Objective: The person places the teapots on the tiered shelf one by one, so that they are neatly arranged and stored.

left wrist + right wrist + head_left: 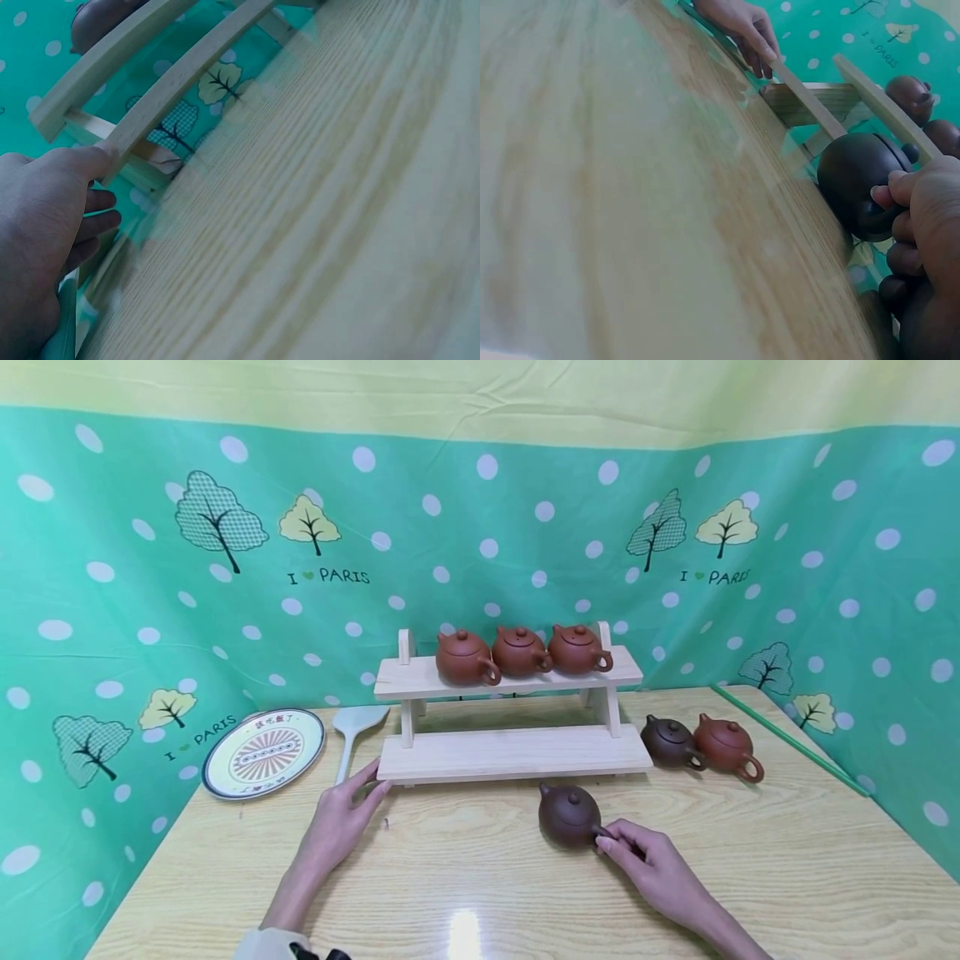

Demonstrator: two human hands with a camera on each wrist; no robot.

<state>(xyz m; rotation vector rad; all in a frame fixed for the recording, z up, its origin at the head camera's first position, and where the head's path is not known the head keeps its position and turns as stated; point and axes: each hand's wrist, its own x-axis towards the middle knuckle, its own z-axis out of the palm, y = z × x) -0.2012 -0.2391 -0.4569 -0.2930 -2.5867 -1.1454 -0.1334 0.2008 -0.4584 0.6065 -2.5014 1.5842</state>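
Note:
By its handle, my right hand point(662, 870) pinches a dark brown teapot point(567, 817), its spout pointing away to the left. The lidded pot is in front of a two-tier wooden shelf point(510, 755), close over the table. In the right wrist view thumb and fingers close on the handle of the dark teapot point(853, 178). My left hand point(339, 827) grips the left end of the lower board, thumb on its front edge; the left wrist view shows the thumb on the shelf point(169, 86) and the other fingers curled below. Three reddish-brown teapots point(519, 652) stand on the upper board.
Right of the shelf are another dark teapot point(669, 742) and a reddish one point(726, 747), side by side. A green stick point(795, 742) lies along the right edge. At the left are a patterned plate point(225, 781) and a pale spatula point(358, 720). A polka-dot curtain point(420, 552) hangs behind.

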